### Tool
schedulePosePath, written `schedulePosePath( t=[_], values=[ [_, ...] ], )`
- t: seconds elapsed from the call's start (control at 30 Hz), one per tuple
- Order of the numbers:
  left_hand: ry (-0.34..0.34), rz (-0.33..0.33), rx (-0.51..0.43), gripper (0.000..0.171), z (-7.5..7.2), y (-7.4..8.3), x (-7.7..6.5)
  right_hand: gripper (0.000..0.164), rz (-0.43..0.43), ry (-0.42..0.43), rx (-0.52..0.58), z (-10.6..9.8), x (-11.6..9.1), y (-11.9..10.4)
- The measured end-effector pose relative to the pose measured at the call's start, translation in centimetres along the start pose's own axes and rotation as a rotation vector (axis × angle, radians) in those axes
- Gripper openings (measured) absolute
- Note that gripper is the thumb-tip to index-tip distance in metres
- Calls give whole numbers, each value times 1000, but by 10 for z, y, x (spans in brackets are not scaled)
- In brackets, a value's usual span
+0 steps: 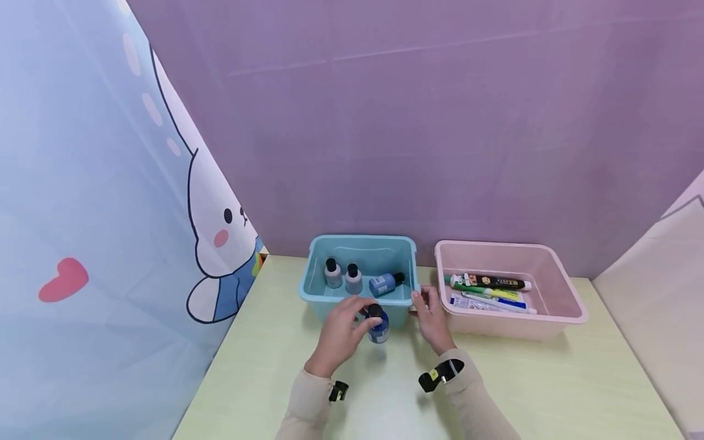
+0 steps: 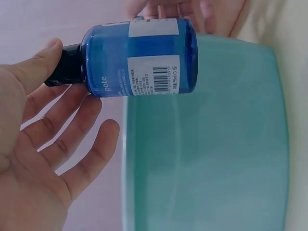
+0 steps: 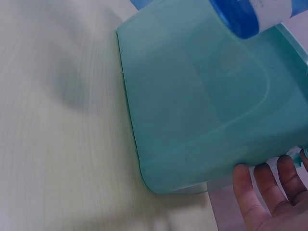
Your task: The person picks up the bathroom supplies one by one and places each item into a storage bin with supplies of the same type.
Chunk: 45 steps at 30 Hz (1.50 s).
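My left hand pinches the black cap of a small blue bottle between thumb and fingers. The bottle hangs upright in front of the teal bin, above the table; the left wrist view shows its white barcode label. At the bin's front right corner, my right hand grips the rim, thumb on top and fingers against the outer side wall. Inside the bin, two pale bottles with black caps, one at the left and one beside it, stand upright. Another blue bottle lies on its side at the right.
Right of the teal bin stands a pink bin holding a black marker and several other pens and tubes. Both bins stand at the back of a pale table, near a purple curtain. A printed cloth hangs at the left.
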<state>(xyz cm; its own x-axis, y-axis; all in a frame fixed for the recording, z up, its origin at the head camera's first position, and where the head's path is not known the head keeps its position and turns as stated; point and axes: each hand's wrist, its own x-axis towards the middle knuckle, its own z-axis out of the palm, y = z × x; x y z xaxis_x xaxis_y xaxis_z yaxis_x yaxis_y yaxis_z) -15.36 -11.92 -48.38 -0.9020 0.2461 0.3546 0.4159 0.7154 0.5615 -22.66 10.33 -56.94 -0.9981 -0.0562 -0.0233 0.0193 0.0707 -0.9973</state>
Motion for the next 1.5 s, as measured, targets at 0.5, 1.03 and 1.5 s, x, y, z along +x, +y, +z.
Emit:
schedulePosePath(
  t=[0.5, 1.03, 1.5],
  values=[
    [10, 9, -35, 35, -20, 1, 7, 44, 8, 3, -7, 0, -1, 1],
    [77, 79, 20, 40, -49, 0, 19, 44, 12, -2, -13, 0, 1, 1],
    [50, 43, -31, 39, -62, -7, 32, 44, 3, -3, -6, -1, 2, 3]
  ],
)
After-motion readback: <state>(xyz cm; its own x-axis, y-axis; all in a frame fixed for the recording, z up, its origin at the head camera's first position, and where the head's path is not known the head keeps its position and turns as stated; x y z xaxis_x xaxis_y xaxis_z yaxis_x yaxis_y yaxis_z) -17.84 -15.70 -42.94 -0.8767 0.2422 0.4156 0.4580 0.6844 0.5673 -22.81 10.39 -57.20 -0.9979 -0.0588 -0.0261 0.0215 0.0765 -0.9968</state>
